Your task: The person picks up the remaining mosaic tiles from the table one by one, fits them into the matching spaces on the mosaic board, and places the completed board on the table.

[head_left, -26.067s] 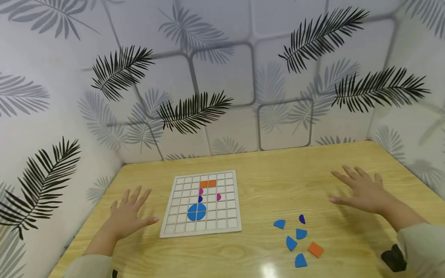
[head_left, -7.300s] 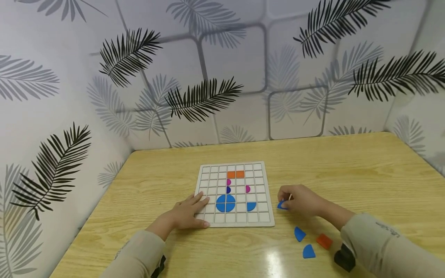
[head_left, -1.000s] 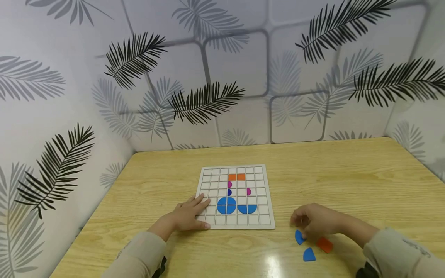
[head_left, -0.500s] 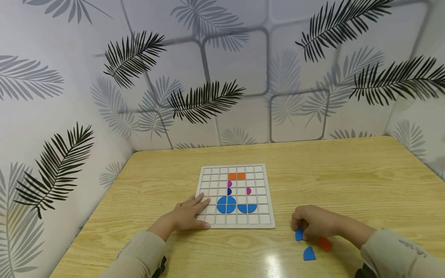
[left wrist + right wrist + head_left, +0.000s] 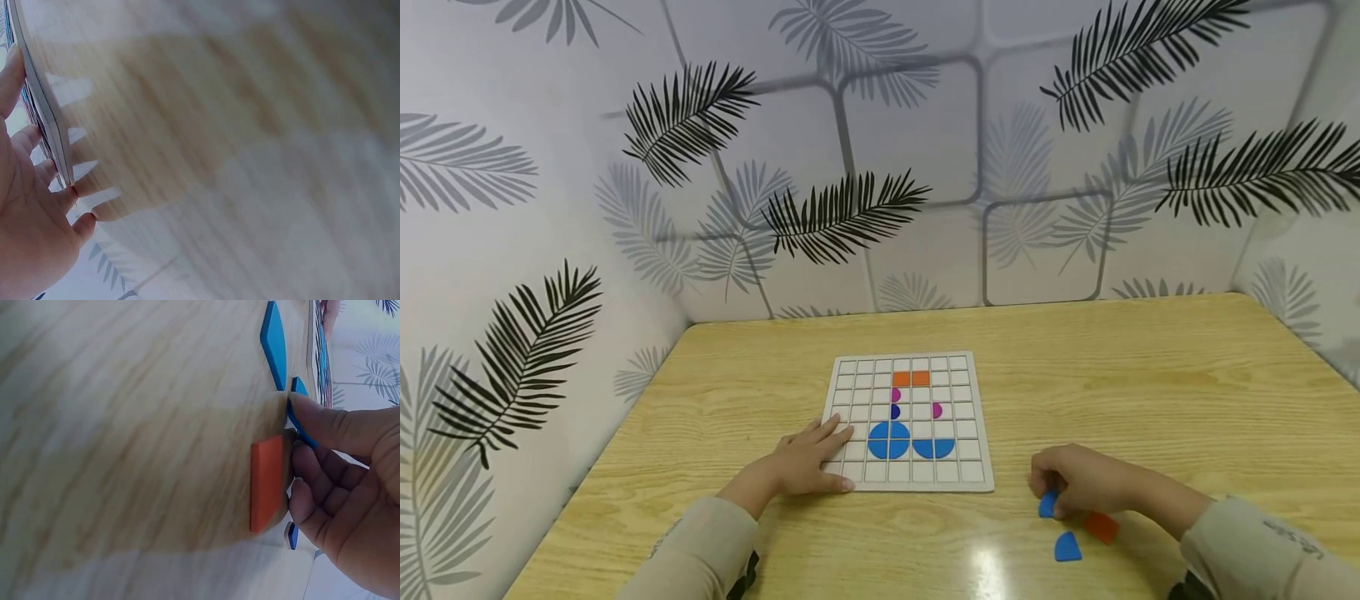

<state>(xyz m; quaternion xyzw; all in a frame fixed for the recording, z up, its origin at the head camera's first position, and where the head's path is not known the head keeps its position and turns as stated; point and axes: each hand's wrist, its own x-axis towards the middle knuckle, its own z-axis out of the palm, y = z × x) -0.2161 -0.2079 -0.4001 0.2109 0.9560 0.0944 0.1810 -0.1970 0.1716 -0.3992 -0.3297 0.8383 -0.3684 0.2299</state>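
My left hand (image 5: 807, 463) lies with spread fingers on the left edge of a white grid board (image 5: 872, 473); in the left wrist view, the fingers (image 5: 47, 169) lie along the board's edge. Down at the table on the right, my right hand (image 5: 1086, 479) pinches a blue quarter-circle tile (image 5: 1047, 505) between thumb and fingers. An orange square tile (image 5: 1102, 527) lies just under this hand, and another blue quarter-circle tile (image 5: 1067, 547) lies nearer to me. The right wrist view also shows a small dark blue tile (image 5: 292, 536) beyond the hand, hidden from the head view.
On the board are two orange squares (image 5: 911, 379), two magenta half circles (image 5: 937, 410), a dark blue half circle (image 5: 895, 412), a full blue circle (image 5: 889, 440) and a lower blue half circle (image 5: 934, 448). A patterned wall (image 5: 917, 250) stands behind the wooden table (image 5: 1112, 367).
Since the oldest frame, the board has moved right under my left hand, and two blue quarter circles have gone onto it. Within the last second my right hand has gripped another.
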